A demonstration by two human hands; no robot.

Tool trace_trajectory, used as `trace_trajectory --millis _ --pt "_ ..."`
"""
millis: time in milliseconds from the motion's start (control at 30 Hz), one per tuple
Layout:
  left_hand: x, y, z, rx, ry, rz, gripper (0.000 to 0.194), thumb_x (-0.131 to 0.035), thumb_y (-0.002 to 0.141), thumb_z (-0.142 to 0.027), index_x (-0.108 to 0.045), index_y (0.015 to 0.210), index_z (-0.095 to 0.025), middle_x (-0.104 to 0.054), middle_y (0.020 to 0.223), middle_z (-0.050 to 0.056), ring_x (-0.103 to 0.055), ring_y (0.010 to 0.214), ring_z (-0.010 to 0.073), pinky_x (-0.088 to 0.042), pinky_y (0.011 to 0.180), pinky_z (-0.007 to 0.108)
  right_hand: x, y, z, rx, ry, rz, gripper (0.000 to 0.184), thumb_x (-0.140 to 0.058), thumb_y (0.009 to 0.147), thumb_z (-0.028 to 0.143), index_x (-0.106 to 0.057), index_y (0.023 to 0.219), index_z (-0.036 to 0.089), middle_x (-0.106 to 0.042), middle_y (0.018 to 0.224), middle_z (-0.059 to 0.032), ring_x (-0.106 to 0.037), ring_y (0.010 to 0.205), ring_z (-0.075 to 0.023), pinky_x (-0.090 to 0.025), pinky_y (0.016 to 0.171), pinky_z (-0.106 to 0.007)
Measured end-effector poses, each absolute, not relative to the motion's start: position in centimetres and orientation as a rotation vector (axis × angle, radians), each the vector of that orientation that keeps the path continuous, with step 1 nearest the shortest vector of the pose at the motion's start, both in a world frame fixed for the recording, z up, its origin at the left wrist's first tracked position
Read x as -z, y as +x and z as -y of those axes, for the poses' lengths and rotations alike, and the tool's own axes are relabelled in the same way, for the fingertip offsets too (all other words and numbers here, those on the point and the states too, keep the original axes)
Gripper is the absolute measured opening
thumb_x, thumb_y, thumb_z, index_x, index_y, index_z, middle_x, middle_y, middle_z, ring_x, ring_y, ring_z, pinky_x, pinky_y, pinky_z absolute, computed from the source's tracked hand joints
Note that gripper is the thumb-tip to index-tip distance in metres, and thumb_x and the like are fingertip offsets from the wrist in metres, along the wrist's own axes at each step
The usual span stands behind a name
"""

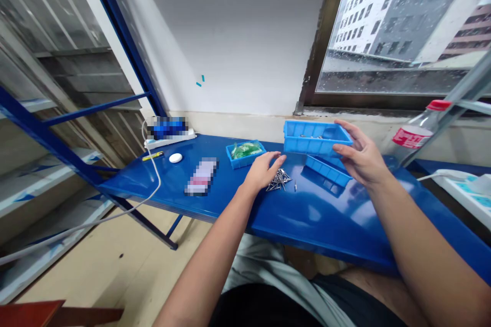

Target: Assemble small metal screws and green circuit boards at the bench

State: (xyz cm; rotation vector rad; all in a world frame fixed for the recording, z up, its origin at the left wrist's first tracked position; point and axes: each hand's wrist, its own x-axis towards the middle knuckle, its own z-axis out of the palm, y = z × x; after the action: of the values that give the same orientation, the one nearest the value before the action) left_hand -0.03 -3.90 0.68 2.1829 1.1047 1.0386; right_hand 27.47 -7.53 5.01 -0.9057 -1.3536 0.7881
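Observation:
My right hand (364, 156) grips the right end of a light-blue plastic bin (316, 144), thumb at the front and fingers behind, holding it tilted above the table. A few small metal pieces (312, 137) show inside it. Just below stands a second blue bin (328, 171), partly covered from view. My left hand (265, 169) is open, fingers stretched toward the raised bin but apart from it. Close beside that hand lies a pile of thin, pin-like metal pieces (280, 180), with a single one (295, 185) to its right.
A blue bin with green contents (245, 150) sits left of my hands. Farther left are a blurred-out flat object (201, 177), a white oval object (175, 158), a yellow tool (152, 156) and a cable (155, 184). A red-capped bottle (412, 133) stands right on the blue table (230, 199).

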Motion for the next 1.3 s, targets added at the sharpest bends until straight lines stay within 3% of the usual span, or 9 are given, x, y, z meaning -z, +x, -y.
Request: trace_trajectory --millis 167,433,633,900,1300 --pt "0.7 0.4 3.7 -0.811 2.296 -1.149 0.063 -0.045 0.099 -0.066 -0.069 0.132 -0.017 -0.068 0.139 0.012 -0.063 0.13 0.0289 -0.047 0.113 0.039 -5.0 28.8 7.3 -0.762 -0.906 1.4 0.079 -0.087 0.073 0.036 -0.054 0.145 0.034 -0.058 0.148 -0.0075 -0.058 0.133 -0.0281 -0.053 0.108 -0.038" --pt "0.8 0.6 3.0 -0.864 2.129 -1.106 0.063 -0.026 0.107 -0.054 -0.078 0.114 -0.019 -0.077 0.124 0.006 -0.067 0.124 0.0246 -0.047 0.112 0.036 -5.6 30.9 8.2 -0.914 -1.012 1.541 0.084 -0.094 0.067 0.032 -0.059 0.143 0.031 -0.059 0.148 -0.0112 -0.056 0.137 -0.034 -0.058 0.102 -0.037" --pt "0.7 0.7 2.6 -0.803 2.053 -0.979 0.066 -0.026 0.107 -0.058 -0.074 0.127 -0.018 -0.077 0.125 0.006 -0.069 0.122 0.0238 -0.047 0.113 0.037 -6.0 32.3 8.9 -1.009 -1.154 1.635 0.091 -0.097 0.062 0.032 -0.059 0.145 0.031 -0.064 0.142 -0.013 -0.061 0.131 -0.0371 -0.063 0.095 -0.035" --pt "0.3 0.5 2.8 -0.72 2.093 -0.964 0.065 -0.028 0.106 -0.058 -0.072 0.132 -0.017 -0.072 0.134 0.008 -0.062 0.132 0.0253 -0.043 0.117 0.037 -6.5 33.6 9.5 -1.142 -1.209 1.72 0.089 -0.092 0.071 0.031 -0.051 0.15 0.035 -0.057 0.152 -0.0112 -0.055 0.138 -0.0377 -0.063 0.097 -0.037" --pt "0.6 0.6 3.1 -0.814 2.195 -1.053 0.067 -0.028 0.105 -0.062 -0.077 0.116 -0.018 -0.077 0.122 0.008 -0.069 0.116 0.026 -0.048 0.106 0.034 -6.3 33.3 9.2 -0.983 -1.286 1.833 0.093 -0.092 0.07 0.04 -0.049 0.153 0.039 -0.053 0.156 -0.0043 -0.045 0.147 -0.0356 -0.043 0.121 -0.045"
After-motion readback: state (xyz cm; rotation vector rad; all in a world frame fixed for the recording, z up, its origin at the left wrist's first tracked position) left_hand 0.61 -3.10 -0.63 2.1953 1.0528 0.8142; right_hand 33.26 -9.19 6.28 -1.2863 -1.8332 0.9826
